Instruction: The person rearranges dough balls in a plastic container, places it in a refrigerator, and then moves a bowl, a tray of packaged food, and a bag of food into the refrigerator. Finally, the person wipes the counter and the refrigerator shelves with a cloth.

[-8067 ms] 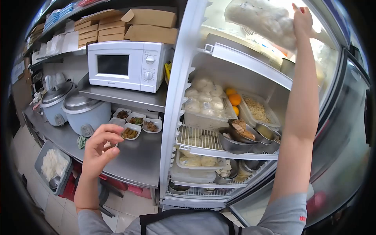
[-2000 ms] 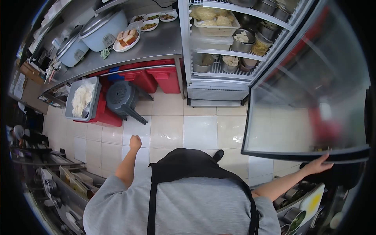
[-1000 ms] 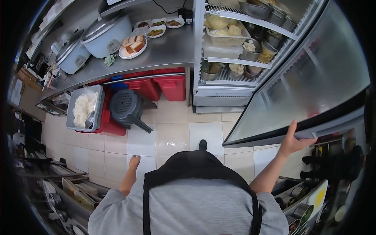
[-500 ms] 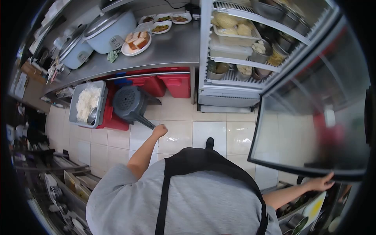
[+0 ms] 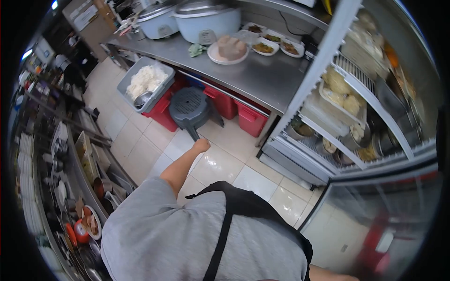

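Observation:
My left hand (image 5: 201, 145) hangs in front of me over the tiled floor, its fingers curled into a loose fist with nothing showing in it. Right beside it in this view is the leg of a grey plastic stool (image 5: 190, 104). Of my right arm (image 5: 330, 274) only the forearm shows at the bottom edge; the hand is out of frame. Near that arm stands the glass door (image 5: 344, 229) of an upright fridge, swung wide. Inside the fridge, wire shelves carry a tray of pale yellow bundles (image 5: 344, 93) and several metal tubs.
A steel counter (image 5: 262, 84) holds two rice cookers (image 5: 206, 25), a plate of bread-like blocks (image 5: 229, 49) and small dishes of food. Below are red bins (image 5: 251, 119) and a grey tub of white food (image 5: 147, 84). Shelves with stacked plates (image 5: 30, 187) line the left.
My view has turned left, so counter and fridge sit further right and tilted. My right hand, earlier at the fridge door's edge, has left the frame. My left hand stays in a fist.

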{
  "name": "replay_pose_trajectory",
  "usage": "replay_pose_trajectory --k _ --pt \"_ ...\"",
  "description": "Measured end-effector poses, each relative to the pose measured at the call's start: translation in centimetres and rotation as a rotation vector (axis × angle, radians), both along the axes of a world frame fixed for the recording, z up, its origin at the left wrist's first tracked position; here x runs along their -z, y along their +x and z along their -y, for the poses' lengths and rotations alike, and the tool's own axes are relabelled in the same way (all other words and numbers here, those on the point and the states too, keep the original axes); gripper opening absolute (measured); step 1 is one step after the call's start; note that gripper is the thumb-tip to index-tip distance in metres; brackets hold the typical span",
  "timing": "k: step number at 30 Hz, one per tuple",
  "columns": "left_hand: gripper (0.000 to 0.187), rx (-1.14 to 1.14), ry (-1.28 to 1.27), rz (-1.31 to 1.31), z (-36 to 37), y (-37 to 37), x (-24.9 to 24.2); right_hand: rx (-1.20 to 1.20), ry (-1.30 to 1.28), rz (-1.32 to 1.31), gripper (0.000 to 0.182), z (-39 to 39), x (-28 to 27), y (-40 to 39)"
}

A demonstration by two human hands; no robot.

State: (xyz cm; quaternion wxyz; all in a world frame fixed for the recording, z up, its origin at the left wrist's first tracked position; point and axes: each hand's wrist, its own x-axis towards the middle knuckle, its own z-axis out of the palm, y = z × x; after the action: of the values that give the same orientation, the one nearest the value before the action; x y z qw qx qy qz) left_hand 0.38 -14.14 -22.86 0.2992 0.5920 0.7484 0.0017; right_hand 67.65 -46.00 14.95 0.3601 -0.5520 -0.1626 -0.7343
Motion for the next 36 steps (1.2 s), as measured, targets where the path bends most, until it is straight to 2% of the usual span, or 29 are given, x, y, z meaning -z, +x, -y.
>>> replay_pose_trajectory --k 2,4,6,8,10,11,13,14,16,17,21,24,26,27,29,31,32,33,34,36 --pt "0.027 -0.053 0.064 0.055 -1.7 -0.8 -2.3 -0.167 -0.072 0.005 0.053 -6.7 0.2 -1.3" --pt "0.025 -0.183 0.158 0.039 -3.7 -1.7 -3.9 -0.698 -0.004 -0.178 0.049 -14.6 0.2 -4.7" --pt "0.025 -0.271 0.236 0.056 -6.4 -2.8 -6.1 -0.884 -0.242 -0.368 0.024 -19.9 3.3 -4.9" --pt "0.024 -0.333 0.302 0.078 -9.2 -3.5 -8.8 -1.008 -0.358 -0.463 0.022 -25.0 5.2 -8.3" --pt "0.029 -0.215 0.440 -0.010 -12.6 -4.5 -11.7 -1.140 -0.475 -0.505 0.021 -29.2 5.8 -13.0" --pt "0.029 -0.221 0.443 -0.012 -14.8 -5.5 -12.3 -1.143 -0.536 -0.472 0.021 -30.9 6.4 -14.4" --pt "0.039 -0.166 0.709 -0.118 -19.9 -8.2 -13.2 -1.163 -0.619 -0.501 0.021 -33.9 7.0 -17.6" --pt "0.046 -0.109 0.683 -0.171 -23.0 -10.3 -13.2 -1.161 -0.620 -0.499 0.021 -35.3 7.2 -18.8" --pt "0.052 -0.122 0.584 -0.220 -28.1 -12.6 -16.5 -1.212 -0.639 -0.671 0.021 -37.8 7.8 -20.7" --pt "0.056 -0.059 0.591 -0.344 -31.4 -14.9 -15.3 -1.206 -0.662 -0.693 0.022 -39.0 8.0 -21.7" --pt "0.053 -0.044 0.751 -0.340 -43.4 -21.1 -13.4 -1.190 -0.836 -0.782 0.020 -42.6 7.9 -27.3" --pt "0.045 0.011 0.656 -0.194 -48.1 -23.0 -13.1 -1.182 -0.904 -0.778 0.017 -43.9 8.8 -30.7" --pt "0.041 0.107 0.569 -0.247 -48.1 -23.1 -12.4 -1.075 -0.966 -0.872 0.017 -44.0 9.0 -32.2" --pt "0.037 0.186 0.498 -0.316 -47.8 -22.8 -11.9 -1.077 -0.982 -0.829 0.017 -44.2 8.9 -32.9" --pt "0.031 0.094 0.375 -0.327 -47.4 -20.7 -9.9 -1.058 -0.962 -0.863 0.017 -44.4 8.9 -33.4" --pt "0.031 0.277 0.694 -0.548 -40.5 -15.7 -9.9 -1.056 -0.934 -0.888 0.018 -44.4 9.1 -33.2" --pt "0.037 0.279 0.673 -0.595 -37.3 -13.1 -10.3 -1.082 -0.879 -0.930 0.017 -44.8 9.1 -33.8" --pt "0.039 0.366 0.657 -0.566 -34.5 -10.9 -10.8 -1.101 -0.873 -0.921 0.016 -45.2 9.3 -34.3" --pt "0.039 0.330 0.578 -0.439 -31.4 -7.5 -13.8 -1.121 -0.865 -0.912 0.015 -45.6 9.6 -34.8" --pt "0.020 0.598 0.453 -0.270 -29.1 -3.1 -14.0 -1.133 -0.983 -0.834 0.013 -46.5 9.8 -36.4"
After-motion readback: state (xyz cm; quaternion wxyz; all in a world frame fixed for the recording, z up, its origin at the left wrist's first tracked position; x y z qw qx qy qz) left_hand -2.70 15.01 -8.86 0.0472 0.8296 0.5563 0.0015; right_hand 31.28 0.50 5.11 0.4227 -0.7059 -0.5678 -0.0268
